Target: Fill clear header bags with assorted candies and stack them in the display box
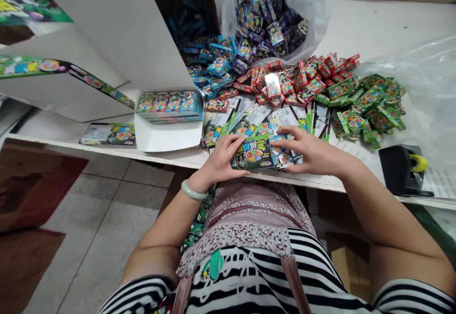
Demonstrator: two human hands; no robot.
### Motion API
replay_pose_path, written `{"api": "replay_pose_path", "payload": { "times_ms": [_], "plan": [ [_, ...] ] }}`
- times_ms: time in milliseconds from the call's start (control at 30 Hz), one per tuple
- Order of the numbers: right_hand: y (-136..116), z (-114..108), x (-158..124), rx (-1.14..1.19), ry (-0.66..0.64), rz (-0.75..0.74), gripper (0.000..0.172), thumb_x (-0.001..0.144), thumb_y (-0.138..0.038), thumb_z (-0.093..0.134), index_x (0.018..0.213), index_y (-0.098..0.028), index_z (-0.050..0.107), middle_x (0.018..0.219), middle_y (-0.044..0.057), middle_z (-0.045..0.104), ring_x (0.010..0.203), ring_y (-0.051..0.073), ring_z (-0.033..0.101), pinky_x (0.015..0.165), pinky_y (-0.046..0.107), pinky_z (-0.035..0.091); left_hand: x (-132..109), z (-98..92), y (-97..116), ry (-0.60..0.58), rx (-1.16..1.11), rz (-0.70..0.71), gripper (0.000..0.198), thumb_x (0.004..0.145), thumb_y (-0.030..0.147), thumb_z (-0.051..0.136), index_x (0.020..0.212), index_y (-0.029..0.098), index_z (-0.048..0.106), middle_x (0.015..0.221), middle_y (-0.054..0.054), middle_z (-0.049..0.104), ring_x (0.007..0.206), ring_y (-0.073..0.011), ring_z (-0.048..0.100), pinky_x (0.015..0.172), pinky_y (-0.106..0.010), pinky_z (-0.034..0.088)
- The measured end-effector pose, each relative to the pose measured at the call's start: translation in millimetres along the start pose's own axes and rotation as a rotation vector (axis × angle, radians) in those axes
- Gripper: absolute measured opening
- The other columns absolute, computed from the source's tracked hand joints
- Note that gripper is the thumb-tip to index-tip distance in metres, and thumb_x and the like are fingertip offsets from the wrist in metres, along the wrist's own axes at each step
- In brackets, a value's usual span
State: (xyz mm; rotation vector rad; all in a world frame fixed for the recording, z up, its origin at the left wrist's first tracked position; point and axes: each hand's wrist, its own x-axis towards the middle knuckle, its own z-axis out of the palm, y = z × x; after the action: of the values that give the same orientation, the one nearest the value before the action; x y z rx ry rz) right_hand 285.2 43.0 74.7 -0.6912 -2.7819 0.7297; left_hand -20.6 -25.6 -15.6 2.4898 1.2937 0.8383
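Note:
At the table's front edge, my left hand [224, 157] grips the left end of a flat dark packet with a green edge [252, 153], thumb below and fingers on top. Coloured balls and large characters are printed on its face. My right hand [308, 148] has its fingers curled over small blue printed boxes [280, 155] at the packet's right end; how many it holds is hidden. Just behind both hands lie several fanned-out flat packets of the same kind [245, 126].
Behind are piles of small red boxes [285, 83], green boxes [370, 102] and blue boxes [217, 62], with purple boxes [263, 24] in a clear bag. An open white carton [169, 136] holding rows of small boxes stands left. A black tape dispenser [399, 169] sits right.

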Motion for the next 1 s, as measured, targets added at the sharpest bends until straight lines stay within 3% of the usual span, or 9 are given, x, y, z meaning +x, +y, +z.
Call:
{"api": "replay_pose_path", "payload": {
  "times_ms": [167,433,633,767,933,1000],
  "plan": [
    [3,1,4,-0.053,-0.044,0.017,0.058,0.077,-0.026,0.075,0.133,-0.021,0.061,0.138,0.015,0.054,0.125,0.031,0.056,0.106,0.050,0.049,-3,1.8,1,-0.056,-0.020,0.025,0.104,0.074,0.064,0.076,0.157,0.021,0.028,0.135,-0.018,0.048,0.128,-0.0371,0.050,0.108,-0.056,0.045],
    [-2,-6,5,-0.079,-0.028,-0.033,0.056,0.078,-0.029,0.075,0.132,-0.019,0.063,0.136,0.016,0.056,0.124,0.033,0.055,0.104,0.054,0.049,-3,-6.4,-1,-0.093,-0.167,0.015,0.104,0.071,0.060,0.080,0.155,0.024,0.032,0.136,-0.017,0.047,0.128,-0.0361,0.050,0.109,-0.055,0.046],
    [-1,8,12,-0.039,0.011,-0.027,0.061,0.077,-0.048,0.079,0.129,-0.020,0.062,0.135,0.016,0.057,0.124,0.033,0.056,0.104,0.054,0.049,-1,0.5,1,-0.081,-0.219,-0.040,0.104,0.067,0.064,0.081,0.152,0.023,0.038,0.134,-0.016,0.049,0.126,-0.0359,0.051,0.108,-0.056,0.045],
    [-2,25,14,0.028,0.187,-0.003,0.078,0.077,-0.062,0.074,0.138,-0.020,0.050,0.144,0.018,0.051,0.133,0.033,0.051,0.107,0.054,0.048,-1,5.4,10,0.017,-0.138,-0.122,0.102,0.069,0.065,0.079,0.151,0.019,0.037,0.134,-0.017,0.048,0.127,-0.0351,0.051,0.108,-0.055,0.046],
    [-14,46,7,-0.038,0.376,0.082,0.043,0.097,-0.046,0.055,0.134,-0.025,0.054,0.128,0.013,0.067,0.129,0.031,0.055,0.106,0.056,0.044,-5,13.2,23,0.176,0.031,-0.156,0.101,0.067,0.062,0.081,0.146,0.017,0.037,0.134,-0.017,0.052,0.125,-0.0357,0.053,0.107,-0.055,0.046],
    [-19,53,5,-0.068,0.414,0.091,0.043,0.095,-0.044,0.058,0.135,-0.027,0.055,0.129,0.011,0.068,0.131,0.032,0.054,0.107,0.057,0.041,-6,17.5,30,0.214,0.051,-0.188,0.101,0.066,0.062,0.082,0.144,0.016,0.036,0.131,-0.018,0.054,0.122,-0.0361,0.055,0.105,-0.056,0.046]
  ]
}}
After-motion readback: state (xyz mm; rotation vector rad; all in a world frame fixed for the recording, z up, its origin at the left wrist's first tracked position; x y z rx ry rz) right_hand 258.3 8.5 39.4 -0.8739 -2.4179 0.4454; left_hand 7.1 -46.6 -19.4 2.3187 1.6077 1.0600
